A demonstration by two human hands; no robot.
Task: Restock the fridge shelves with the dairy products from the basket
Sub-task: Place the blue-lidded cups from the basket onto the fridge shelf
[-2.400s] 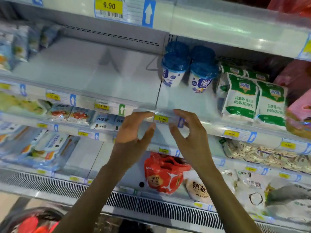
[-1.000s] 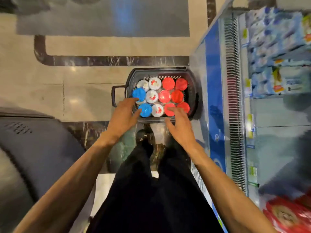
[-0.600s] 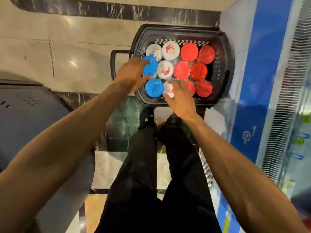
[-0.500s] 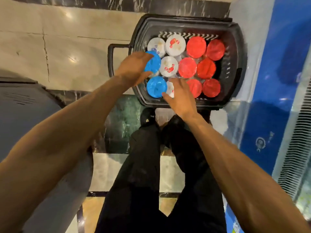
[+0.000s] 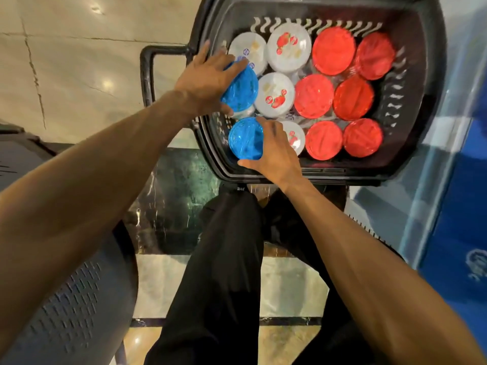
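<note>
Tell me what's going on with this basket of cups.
A person is bent over a black basket on the floor, picking stock for the fridge. The left hand grips the far blue-lidded cup and the right hand grips the near blue-lidded cup. Both cups sit inside the basket, not yet lifted out. Six red-lidded cups and four white-lidded cups fill the rest of it, untouched.

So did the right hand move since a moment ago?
Yes. Against the basket, the right hand has slid left, from over the white-lidded tub to grip the near blue-lidded tub.
</note>
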